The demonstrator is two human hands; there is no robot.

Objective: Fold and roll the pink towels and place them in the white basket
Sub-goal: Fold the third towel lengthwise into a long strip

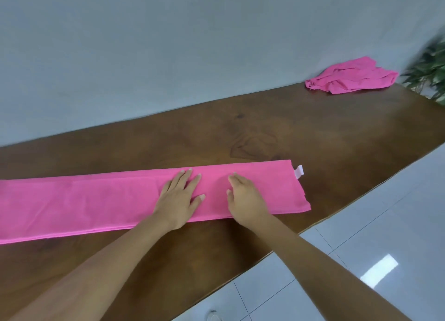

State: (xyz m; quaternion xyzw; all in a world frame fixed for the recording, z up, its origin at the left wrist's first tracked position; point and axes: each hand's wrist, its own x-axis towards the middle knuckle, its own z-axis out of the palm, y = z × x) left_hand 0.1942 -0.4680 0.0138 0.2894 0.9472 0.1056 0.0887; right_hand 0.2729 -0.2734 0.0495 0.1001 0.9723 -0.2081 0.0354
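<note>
A pink towel, folded into a long narrow strip, lies flat across the brown wooden table. Its right end carries a small white tag. My left hand presses flat on the strip with straight fingers. My right hand rests on the towel just to the right of it, fingers slightly bent and palm down. A second pink towel lies crumpled at the table's far right end, against the wall. The white basket is not in view.
A grey wall runs along the table's far edge. A green plant stands at the far right. White tiled floor lies beyond the table's near edge.
</note>
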